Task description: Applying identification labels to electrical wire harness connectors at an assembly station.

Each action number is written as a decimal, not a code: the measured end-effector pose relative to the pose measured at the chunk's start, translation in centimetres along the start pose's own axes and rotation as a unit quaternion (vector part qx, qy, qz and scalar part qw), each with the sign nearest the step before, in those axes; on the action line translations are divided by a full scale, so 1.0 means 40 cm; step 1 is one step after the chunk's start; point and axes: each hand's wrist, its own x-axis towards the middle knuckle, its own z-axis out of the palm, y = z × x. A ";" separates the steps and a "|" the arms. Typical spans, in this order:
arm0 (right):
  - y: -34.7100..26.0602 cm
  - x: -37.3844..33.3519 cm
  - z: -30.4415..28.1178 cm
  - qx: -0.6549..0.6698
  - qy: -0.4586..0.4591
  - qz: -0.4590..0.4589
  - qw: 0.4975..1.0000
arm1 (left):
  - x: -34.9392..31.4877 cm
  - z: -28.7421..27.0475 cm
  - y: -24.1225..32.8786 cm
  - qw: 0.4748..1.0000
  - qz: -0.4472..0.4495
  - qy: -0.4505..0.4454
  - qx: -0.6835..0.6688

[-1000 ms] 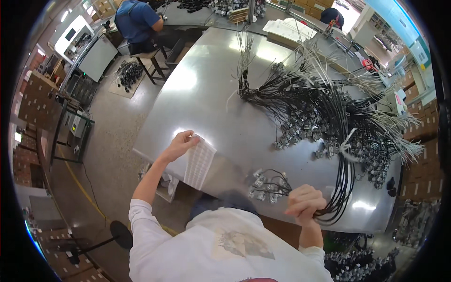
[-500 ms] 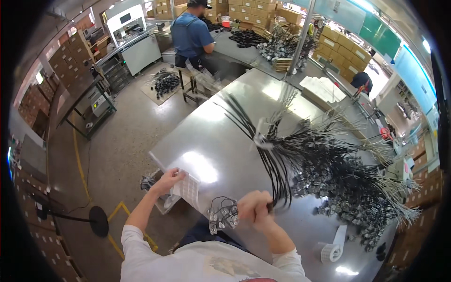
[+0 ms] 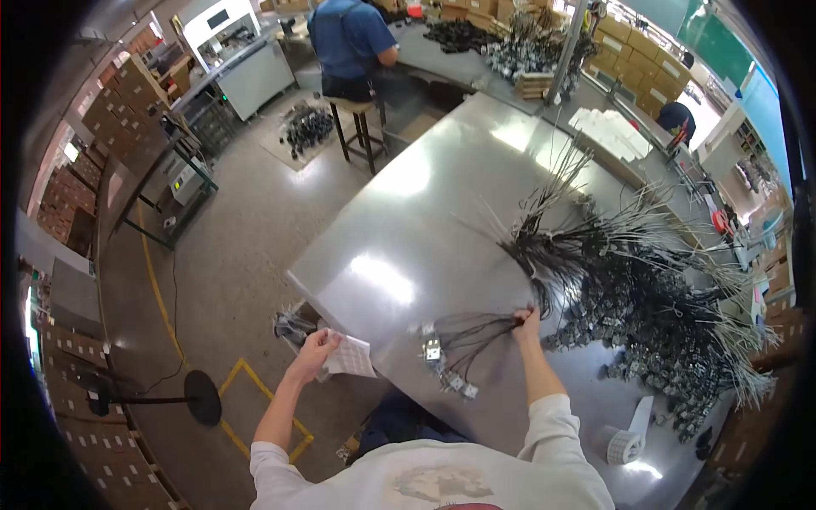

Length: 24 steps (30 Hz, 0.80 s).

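Observation:
My left hand pinches the corner of a white label sheet, which hangs over the table's left edge. In my right hand is a bunch of thin black cables, gripped at one point. Their ends fan out leftward to several shiny metal connectors low over the steel table; whether these touch it I cannot tell. Beyond my right hand lies a large heap of similar black cables, with pale wire ends and metal connectors.
A roll of white labels rests near the table's front right. Beside the left edge stands a bin of clear scraps. A person in blue works at the far bench, near a wooden stool. A black stand base is on the floor.
My right hand has moved right and away from my body, drawing the cables out so the connectors spread. The left hand keeps the label sheet. The whole view has shifted slightly.

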 end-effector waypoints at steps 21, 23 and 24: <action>-0.094 -0.607 -0.084 -0.621 -0.168 -0.078 0.761 | 0.186 0.108 0.176 0.790 -0.071 -0.513 0.328; -0.063 -0.645 -0.088 -0.601 -0.193 -0.042 0.775 | 0.229 0.079 0.242 0.744 -0.079 -0.532 0.396; -0.045 -0.650 -0.088 -0.640 -0.226 -0.084 0.729 | 0.239 0.065 0.281 0.735 -0.086 -0.539 0.402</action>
